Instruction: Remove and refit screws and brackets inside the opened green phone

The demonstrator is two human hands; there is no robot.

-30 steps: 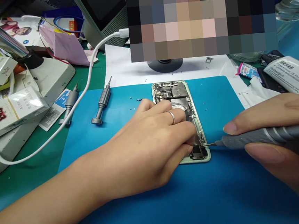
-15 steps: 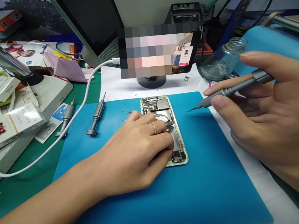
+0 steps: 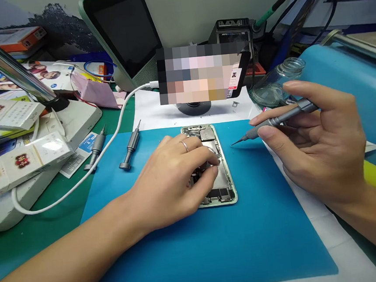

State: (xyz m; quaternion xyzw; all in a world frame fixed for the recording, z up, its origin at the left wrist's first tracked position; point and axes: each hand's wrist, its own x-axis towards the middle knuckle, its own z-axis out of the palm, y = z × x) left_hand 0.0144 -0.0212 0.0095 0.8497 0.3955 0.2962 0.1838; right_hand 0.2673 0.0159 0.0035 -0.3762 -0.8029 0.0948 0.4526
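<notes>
An opened phone [image 3: 225,186] with a pale green frame lies face down on the blue mat [image 3: 249,241], its inner parts exposed. My left hand [image 3: 175,181], a ring on one finger, rests on the phone with fingers curled and their tips pinching at a small part inside it. My right hand [image 3: 313,143] is raised to the right of the phone, closed on a grey precision screwdriver [image 3: 272,122]. The screwdriver's tip points left and hangs above the mat, apart from the phone.
Two more grey screwdrivers [image 3: 131,146] [image 3: 96,147] lie at the mat's left end beside a white cable [image 3: 88,167]. Boxes [image 3: 21,162] and a lamp base crowd the left. A glass jar [image 3: 275,85], a phone on a stand and a monitor [image 3: 122,32] stand behind.
My right hand lifted the screwdriver off the phone's lower edge and up to the right. My left hand's fingers curled and shifted on the phone. The view tilted up.
</notes>
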